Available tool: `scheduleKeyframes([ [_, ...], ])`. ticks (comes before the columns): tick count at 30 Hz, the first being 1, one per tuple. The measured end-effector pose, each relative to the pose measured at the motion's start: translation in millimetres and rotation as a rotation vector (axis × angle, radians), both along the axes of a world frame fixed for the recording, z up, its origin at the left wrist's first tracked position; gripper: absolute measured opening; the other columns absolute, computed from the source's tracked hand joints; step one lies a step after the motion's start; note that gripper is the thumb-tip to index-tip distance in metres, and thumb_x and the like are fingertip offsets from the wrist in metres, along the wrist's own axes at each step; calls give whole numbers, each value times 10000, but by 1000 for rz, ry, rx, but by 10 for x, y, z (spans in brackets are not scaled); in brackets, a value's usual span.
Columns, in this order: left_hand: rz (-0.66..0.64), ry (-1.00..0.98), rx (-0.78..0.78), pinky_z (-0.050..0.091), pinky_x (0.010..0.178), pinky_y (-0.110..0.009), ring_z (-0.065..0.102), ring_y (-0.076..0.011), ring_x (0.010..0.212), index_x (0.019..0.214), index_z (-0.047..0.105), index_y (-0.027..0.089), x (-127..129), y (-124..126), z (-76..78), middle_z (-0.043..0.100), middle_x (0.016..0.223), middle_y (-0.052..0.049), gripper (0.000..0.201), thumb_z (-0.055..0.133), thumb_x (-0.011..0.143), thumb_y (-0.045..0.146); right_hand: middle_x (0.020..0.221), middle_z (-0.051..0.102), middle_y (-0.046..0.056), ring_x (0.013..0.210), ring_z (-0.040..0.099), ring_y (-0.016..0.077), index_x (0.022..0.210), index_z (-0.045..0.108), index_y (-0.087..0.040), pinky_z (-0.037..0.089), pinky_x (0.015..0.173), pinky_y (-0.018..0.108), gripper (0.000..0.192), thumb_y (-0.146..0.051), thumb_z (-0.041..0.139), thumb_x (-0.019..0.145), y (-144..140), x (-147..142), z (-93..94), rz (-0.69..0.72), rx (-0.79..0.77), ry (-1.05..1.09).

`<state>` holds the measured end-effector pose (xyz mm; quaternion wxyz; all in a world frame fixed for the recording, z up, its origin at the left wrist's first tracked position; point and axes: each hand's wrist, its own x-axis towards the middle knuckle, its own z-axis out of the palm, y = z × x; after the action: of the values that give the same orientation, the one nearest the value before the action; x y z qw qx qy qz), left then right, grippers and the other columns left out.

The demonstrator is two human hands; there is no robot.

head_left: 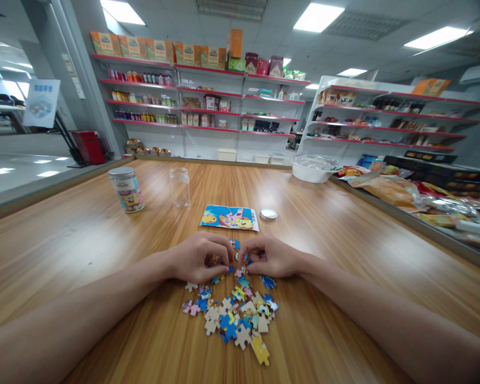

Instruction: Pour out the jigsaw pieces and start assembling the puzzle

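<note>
A loose heap of jigsaw puzzle pieces (228,325) lies on the wooden table, some picture side up in blue, yellow and pink, others showing plain beige backs. At the heap's far end, my left hand (204,258) is closed, thumb and fingertips pinched at a small blue puzzle piece (231,269). Facing it, a little apart, my right hand (269,256) has its fingers curled on a pinkish puzzle piece (239,273). More pieces are partly hidden under both hands. Just beyond them lies a cartoon picture sheet (230,217).
A round metal lid (268,214) sits right of the sheet. Farther left stand a clear plastic jar (180,189) and a printed canister (127,191). A white basin (312,170) is at the back right, with packaged snacks (400,194) beyond the right edge. Stocked shelves (210,112) line the back.
</note>
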<state>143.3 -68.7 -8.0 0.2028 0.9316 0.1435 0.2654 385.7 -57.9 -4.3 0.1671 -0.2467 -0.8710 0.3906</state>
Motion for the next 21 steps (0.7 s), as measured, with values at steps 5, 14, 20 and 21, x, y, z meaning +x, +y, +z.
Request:
scheduleKeyframes([
  [5, 6, 49, 47, 534, 808, -289, 661, -187, 901, 981, 707, 152, 19, -36, 12, 677, 1003, -102, 142, 634, 897, 239, 551, 399, -79, 495, 342, 65, 858, 685, -138, 255, 462, 187, 136, -250, 703, 783, -1, -18, -24, -52, 61, -17],
  [14, 24, 9, 16, 512, 777, -275, 627, -172, 864, 957, 733, 157, 16, 10, -31, 659, 956, -96, 141, 636, 893, 237, 535, 482, -54, 451, 340, 58, 855, 709, -124, 266, 438, 179, 136, -175, 615, 772, -51, -38, -63, -21, 142, 62],
  [20, 240, -224, -315, 323, 467, -180, 482, -84, 569, 830, 711, 102, -17, 96, -46, 626, 770, -53, 261, 646, 871, 351, 506, 552, -23, 410, 393, 64, 828, 765, -136, 302, 432, 186, 217, -117, 571, 731, -103, -45, -52, 36, 327, 47],
  [21, 294, -243, -396, 289, 449, -177, 441, -73, 528, 810, 693, 93, -32, 121, -60, 603, 709, -33, 295, 645, 864, 379, 508, 559, -21, 412, 406, 66, 825, 766, -140, 311, 439, 188, 222, -110, 566, 732, -111, -53, -49, 15, 371, 50],
])
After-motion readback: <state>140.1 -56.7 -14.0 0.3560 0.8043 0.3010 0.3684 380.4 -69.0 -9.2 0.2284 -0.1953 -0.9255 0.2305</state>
